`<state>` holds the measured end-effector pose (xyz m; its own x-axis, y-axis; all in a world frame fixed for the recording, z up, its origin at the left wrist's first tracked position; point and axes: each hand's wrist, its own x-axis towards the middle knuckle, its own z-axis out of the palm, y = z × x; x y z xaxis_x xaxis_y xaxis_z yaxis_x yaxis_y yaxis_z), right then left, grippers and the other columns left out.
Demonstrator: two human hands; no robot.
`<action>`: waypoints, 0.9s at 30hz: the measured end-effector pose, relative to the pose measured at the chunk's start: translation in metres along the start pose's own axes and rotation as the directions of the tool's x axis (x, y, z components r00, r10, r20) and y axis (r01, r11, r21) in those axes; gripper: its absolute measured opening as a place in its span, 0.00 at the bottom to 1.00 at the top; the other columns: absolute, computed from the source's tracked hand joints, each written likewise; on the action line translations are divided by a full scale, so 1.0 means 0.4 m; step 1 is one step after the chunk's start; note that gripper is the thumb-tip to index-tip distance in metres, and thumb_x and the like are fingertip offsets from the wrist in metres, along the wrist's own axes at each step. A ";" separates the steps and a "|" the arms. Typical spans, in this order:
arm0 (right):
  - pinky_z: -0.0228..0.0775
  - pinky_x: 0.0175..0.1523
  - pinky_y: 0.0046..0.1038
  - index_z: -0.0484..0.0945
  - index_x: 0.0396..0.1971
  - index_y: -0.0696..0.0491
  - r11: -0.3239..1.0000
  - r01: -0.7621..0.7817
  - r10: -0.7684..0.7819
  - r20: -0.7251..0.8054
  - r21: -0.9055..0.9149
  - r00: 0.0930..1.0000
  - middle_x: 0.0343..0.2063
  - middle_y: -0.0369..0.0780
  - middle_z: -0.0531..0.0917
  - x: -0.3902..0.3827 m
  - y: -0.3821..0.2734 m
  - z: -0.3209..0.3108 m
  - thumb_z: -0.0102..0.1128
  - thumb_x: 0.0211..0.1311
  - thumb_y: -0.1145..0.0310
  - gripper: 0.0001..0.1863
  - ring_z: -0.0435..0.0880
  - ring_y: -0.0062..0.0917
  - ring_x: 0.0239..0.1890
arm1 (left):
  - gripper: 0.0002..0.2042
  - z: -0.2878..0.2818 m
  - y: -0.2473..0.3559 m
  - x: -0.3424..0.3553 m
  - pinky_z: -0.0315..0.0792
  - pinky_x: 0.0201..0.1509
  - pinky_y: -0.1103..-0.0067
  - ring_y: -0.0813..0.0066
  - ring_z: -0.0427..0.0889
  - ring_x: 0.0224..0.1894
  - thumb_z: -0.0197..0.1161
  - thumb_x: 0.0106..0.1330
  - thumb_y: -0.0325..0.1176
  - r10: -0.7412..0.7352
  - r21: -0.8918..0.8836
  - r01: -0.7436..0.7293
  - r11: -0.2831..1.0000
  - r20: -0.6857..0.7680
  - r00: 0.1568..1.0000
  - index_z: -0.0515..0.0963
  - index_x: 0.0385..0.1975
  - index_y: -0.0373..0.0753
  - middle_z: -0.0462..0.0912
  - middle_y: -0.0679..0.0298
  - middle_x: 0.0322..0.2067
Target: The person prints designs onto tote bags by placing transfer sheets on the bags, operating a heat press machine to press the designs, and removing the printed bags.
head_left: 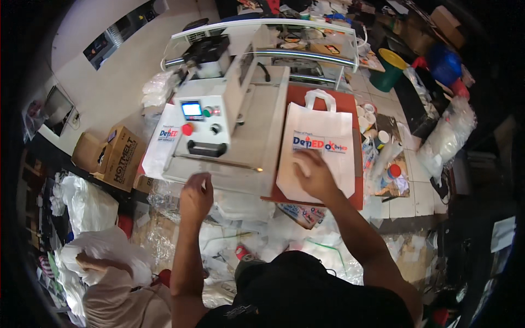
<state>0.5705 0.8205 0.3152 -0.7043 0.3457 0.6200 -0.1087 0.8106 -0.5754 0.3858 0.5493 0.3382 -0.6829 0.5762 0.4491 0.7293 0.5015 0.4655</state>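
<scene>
My right hand (314,174) is over the printed white tote bag (322,126), fingers apart, at its left middle. The bag lies on a reddish-brown platen (358,188), its handles toward the far side. My left hand (197,194) is at the front edge of the pale machine table (240,183), fingers loosely bent, with nothing visible in them. Beyond it stands a white heat press head (202,117) with a small lit screen, round buttons and a black front handle (206,148). Left of the head, a second printed white bag (160,147) is partly hidden.
Cardboard boxes (117,158) and white plastic bundles (90,205) are at the left. Another person's arm (106,264) shows at lower left. To the right are a cluttered low table (396,158) and a green bin (385,76). Clear plastic litters the floor.
</scene>
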 end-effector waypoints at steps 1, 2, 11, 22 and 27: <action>0.69 0.55 0.38 0.76 0.42 0.58 0.997 0.079 -0.078 0.044 -0.004 0.996 0.43 0.49 0.78 0.038 -0.043 0.032 0.63 0.54 0.74 0.14 0.76 0.44 0.50 | 0.04 -0.010 0.003 -0.044 0.76 0.38 0.65 0.51 0.82 0.32 0.59 0.60 0.24 -0.114 -0.062 0.119 0.991 0.068 0.991 0.80 0.32 0.33 0.82 0.50 0.34; 0.68 0.56 0.38 0.75 0.42 0.60 0.991 0.132 -0.132 0.048 0.004 0.990 0.43 0.49 0.79 0.065 -0.078 0.066 0.61 0.56 0.72 0.14 0.76 0.44 0.50 | 0.05 -0.013 -0.023 -0.091 0.76 0.37 0.66 0.51 0.82 0.31 0.59 0.60 0.25 -0.162 -0.073 0.171 0.983 0.105 0.981 0.80 0.32 0.33 0.82 0.49 0.33; 0.71 0.38 0.43 0.73 0.31 0.57 0.789 -0.109 0.267 0.177 -0.605 0.947 0.28 0.48 0.83 0.128 -0.188 0.265 0.55 0.62 0.58 0.15 0.83 0.41 0.32 | 0.08 -0.069 -0.513 -0.668 0.76 0.39 0.63 0.49 0.83 0.32 0.61 0.59 0.34 -0.417 0.108 0.404 0.908 0.300 0.858 0.82 0.25 0.37 0.83 0.48 0.28; 0.71 0.38 0.47 0.72 0.36 0.55 0.609 -0.319 0.348 -0.117 -0.726 0.930 0.24 0.51 0.81 0.026 -0.087 0.113 0.58 0.60 0.67 0.09 0.81 0.49 0.32 | 0.13 -0.155 -0.959 -0.837 0.76 0.45 0.63 0.50 0.83 0.36 0.59 0.58 0.40 -0.401 0.255 0.310 0.916 0.612 0.682 0.82 0.27 0.36 0.84 0.51 0.31; 0.68 0.46 0.46 0.76 0.37 0.53 0.507 -0.346 0.294 -0.219 -0.789 0.930 0.31 0.46 0.82 -0.015 -0.077 0.075 0.60 0.57 0.67 0.09 0.80 0.43 0.38 | 0.10 -0.132 -1.005 -0.715 0.77 0.43 0.64 0.52 0.84 0.34 0.61 0.57 0.37 -0.282 0.030 0.306 0.952 0.482 0.830 0.82 0.25 0.38 0.84 0.53 0.30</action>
<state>0.5572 0.7793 0.3132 -0.5334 0.6633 0.5249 0.7422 0.6647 -0.0857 0.2858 0.1486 0.0630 -0.7515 0.6476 -0.1264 0.4861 0.6730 0.5575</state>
